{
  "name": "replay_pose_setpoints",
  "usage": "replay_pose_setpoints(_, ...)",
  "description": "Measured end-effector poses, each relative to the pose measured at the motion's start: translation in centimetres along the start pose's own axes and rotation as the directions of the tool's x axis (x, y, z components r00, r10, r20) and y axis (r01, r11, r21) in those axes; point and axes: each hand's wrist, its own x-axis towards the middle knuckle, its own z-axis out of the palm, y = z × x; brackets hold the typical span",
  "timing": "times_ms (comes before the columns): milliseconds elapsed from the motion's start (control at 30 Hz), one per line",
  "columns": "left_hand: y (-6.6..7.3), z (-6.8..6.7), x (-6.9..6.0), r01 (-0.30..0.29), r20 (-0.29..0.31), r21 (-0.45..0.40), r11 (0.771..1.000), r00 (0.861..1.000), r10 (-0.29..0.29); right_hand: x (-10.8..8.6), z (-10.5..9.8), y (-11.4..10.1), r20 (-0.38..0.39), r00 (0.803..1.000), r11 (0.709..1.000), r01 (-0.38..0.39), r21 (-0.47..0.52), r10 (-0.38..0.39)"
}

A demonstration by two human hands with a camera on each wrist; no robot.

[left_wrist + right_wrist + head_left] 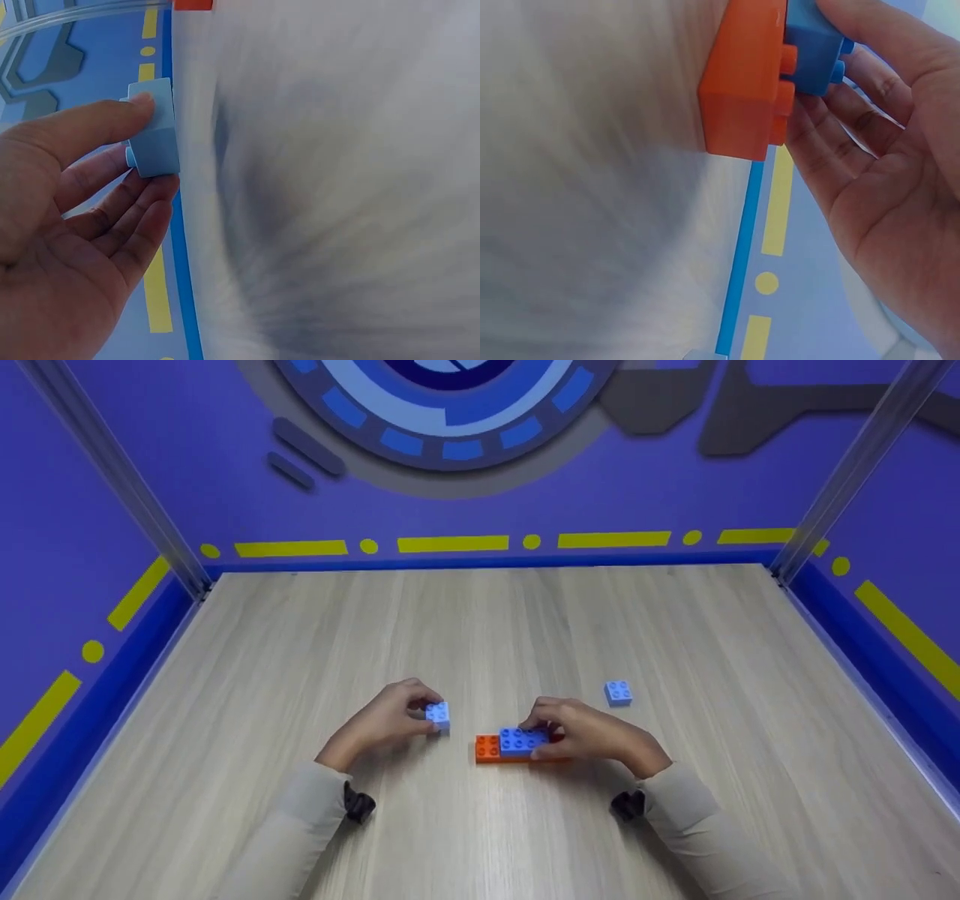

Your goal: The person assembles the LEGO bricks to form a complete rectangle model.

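Note:
My left hand pinches a small light blue toy brick between thumb and fingers; in the left wrist view the thumb lies on the side of this brick. Whether it touches the table I cannot tell. To its right, a longer blue brick sits on top of a long orange brick, studs up. The right hand holds the blue brick by its sides and covers the right part of both. In the right wrist view, the orange brick shows bare studs beside the blue brick.
A second light blue brick lies alone on the wooden table, beyond the right hand. Blue-purple panels with yellow marks stand along the back and sides. Metal posts rise at the back corners.

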Motion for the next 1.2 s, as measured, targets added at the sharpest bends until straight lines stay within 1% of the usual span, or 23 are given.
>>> replay_pose_setpoints(67,0.2,0.2,-0.1,-0.010,0.007,0.002,1.000,1.000,0.010,0.1,0.1,-0.1,0.000,1.000,1.000,0.009,0.002,-0.009)
replay_pose_setpoints(233,0.7,0.5,-0.2,-0.009,0.030,0.004,1.000,1.000,0.009,0.0,0.4,-0.1,-0.002,1.000,1.000,0.030,0.000,-0.030)
replay_pose_setpoints(433,1.2,0.7,-0.2,-0.014,0.052,0.011,1.000,0.999,0.014,0.1,0.4,-0.1,-0.002,1.000,1.000,0.031,0.002,-0.031)
replay_pose_setpoints(567,1.5,0.7,-0.2,-0.040,0.056,0.014,0.999,0.998,0.039,0.2,0.3,-0.2,0.003,1.000,1.000,0.029,0.005,-0.029)
replay_pose_setpoints(700,1.9,0.9,-0.1,-0.084,0.064,0.035,0.996,0.995,0.081,0.2,0.1,-0.1,0.002,1.000,1.000,0.026,0.003,-0.026)
replay_pose_setpoints(800,2.3,1.1,0.0,-0.089,0.070,0.041,0.995,0.994,0.086,0.0,0.0,0.0,-0.005,1.000,1.000,0.030,0.001,-0.030)
replay_pose_setpoints(967,2.9,1.6,0.2,-0.094,0.095,0.022,0.995,0.991,0.092,-0.2,-0.1,0.1,-0.014,0.999,1.000,0.029,-0.003,-0.029)
replay_pose_setpoints(1200,3.2,2.3,0.3,-0.145,0.107,0.010,0.989,0.984,0.143,-0.1,0.0,0.0,-0.020,0.999,0.999,0.033,-0.010,-0.033)
